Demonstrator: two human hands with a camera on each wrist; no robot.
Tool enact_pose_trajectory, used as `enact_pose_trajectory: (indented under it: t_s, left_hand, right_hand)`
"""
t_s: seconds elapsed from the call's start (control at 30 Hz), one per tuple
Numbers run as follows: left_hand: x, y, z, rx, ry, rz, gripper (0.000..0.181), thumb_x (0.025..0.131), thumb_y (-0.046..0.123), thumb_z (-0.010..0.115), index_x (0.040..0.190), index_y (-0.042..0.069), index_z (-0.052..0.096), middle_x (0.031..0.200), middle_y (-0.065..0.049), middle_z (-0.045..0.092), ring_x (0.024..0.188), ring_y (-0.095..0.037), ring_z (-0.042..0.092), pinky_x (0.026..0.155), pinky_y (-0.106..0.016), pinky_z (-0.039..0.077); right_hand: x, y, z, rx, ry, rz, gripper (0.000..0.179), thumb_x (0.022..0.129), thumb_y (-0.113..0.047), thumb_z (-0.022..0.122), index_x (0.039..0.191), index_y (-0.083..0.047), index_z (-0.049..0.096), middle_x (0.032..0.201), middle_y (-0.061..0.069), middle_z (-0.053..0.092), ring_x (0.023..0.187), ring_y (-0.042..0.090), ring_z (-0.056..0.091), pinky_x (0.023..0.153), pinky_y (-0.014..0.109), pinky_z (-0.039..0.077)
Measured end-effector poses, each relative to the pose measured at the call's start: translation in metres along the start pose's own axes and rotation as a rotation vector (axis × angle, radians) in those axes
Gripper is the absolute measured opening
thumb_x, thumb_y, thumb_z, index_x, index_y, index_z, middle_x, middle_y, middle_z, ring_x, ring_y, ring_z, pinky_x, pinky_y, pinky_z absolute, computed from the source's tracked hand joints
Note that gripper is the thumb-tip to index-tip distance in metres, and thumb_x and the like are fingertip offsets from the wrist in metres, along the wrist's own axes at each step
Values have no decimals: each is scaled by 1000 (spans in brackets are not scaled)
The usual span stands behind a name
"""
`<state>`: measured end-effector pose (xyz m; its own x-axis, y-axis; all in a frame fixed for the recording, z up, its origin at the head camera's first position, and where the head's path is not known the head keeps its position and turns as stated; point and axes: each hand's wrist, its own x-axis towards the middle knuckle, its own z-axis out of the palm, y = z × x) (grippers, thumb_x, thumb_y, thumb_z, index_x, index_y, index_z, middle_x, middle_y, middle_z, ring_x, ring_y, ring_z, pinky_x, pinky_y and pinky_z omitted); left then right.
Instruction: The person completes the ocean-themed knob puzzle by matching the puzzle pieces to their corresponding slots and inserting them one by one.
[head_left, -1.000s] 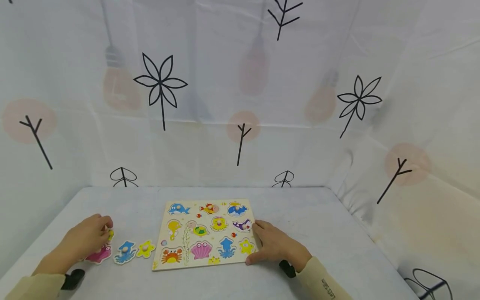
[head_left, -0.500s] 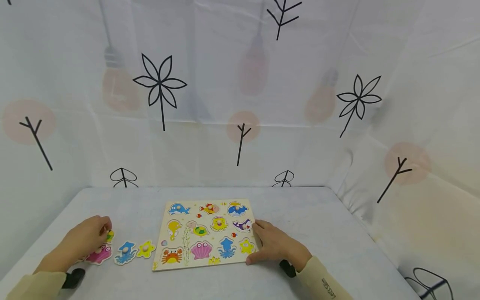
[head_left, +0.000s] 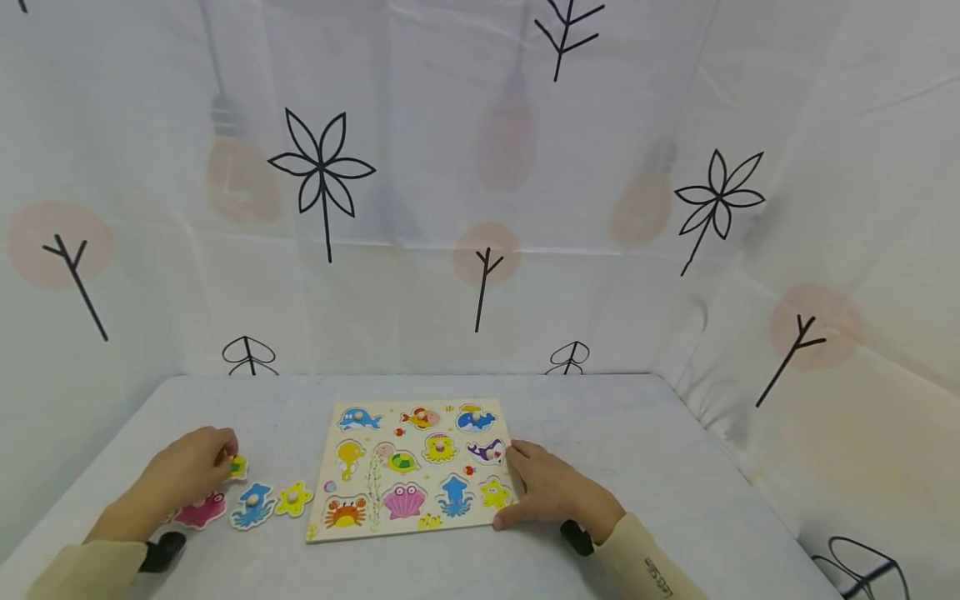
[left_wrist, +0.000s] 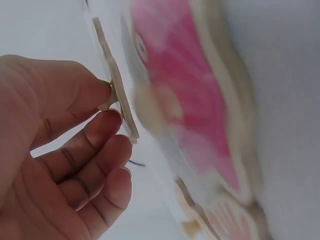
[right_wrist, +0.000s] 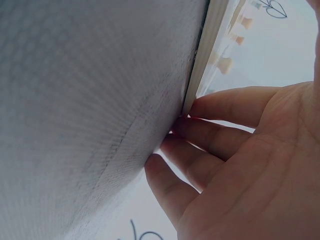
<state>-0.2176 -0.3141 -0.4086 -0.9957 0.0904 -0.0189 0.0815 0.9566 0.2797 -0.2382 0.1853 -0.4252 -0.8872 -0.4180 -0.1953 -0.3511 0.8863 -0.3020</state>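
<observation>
My left hand (head_left: pixel 176 467) pinches the knob of a green and yellow puzzle piece (head_left: pixel 238 467) between thumb and fingers. The left wrist view shows that piece edge-on (left_wrist: pixel 116 80), clear of a pink piece (left_wrist: pixel 185 75). Below the left hand in the head view, the pink piece (head_left: pixel 202 511) lies partly covered. A blue squid piece (head_left: pixel 253 506) and a yellow star piece (head_left: pixel 293 498) lie in a row beside it. My right hand (head_left: pixel 551 483) rests against the right edge of the wooden sea-animal puzzle board (head_left: pixel 392 408), its fingertips touching board and table.
On the board, a dolphin (head_left: pixel 360 418), a fish (head_left: pixel 420 417), a whale (head_left: pixel 474 418) and an octopus (head_left: pixel 438 447) show round knobs. A white cloth covers the table (head_left: pixel 615 433). Printed fabric walls (head_left: pixel 420 317) rise behind and at both sides.
My left hand has moved a little to the right with the green and yellow piece, which shows more now. The right hand and the board have stayed in place.
</observation>
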Motion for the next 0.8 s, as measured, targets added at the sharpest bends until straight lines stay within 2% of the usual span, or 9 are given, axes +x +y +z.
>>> enact_pose_trajectory:
  t_s: [0.27,0.47,0.8]
  left_hand:
    - [1,33,6,10,29,71,8,81,6,65,87,8,61,74,-1,49,68,-17,46,61,-34,42]
    - [6,59,13,13,42,94,7,81,11,67,87,11,63,73,2,50,68,-16,46,62,-33,41]
    - [14,98,24,-32,68,169,7,83,13,68,82,14,61,72,3,49,68,-14,45,62,-31,40]
  right_hand:
    - [3,1,2,-9,1,13,117,57,-75,71,147,-9,35,152,9,29,136,30,31,107,50,30]
    - [2,1,2,-7,10,2,117,58,-74,71,147,-9,35,152,9,30,136,30,32,107,51,30]
    - [1,2,2,-3,16,-4,117,58,-75,71,147,-8,34,152,10,30,136,30,32,107,50,30]
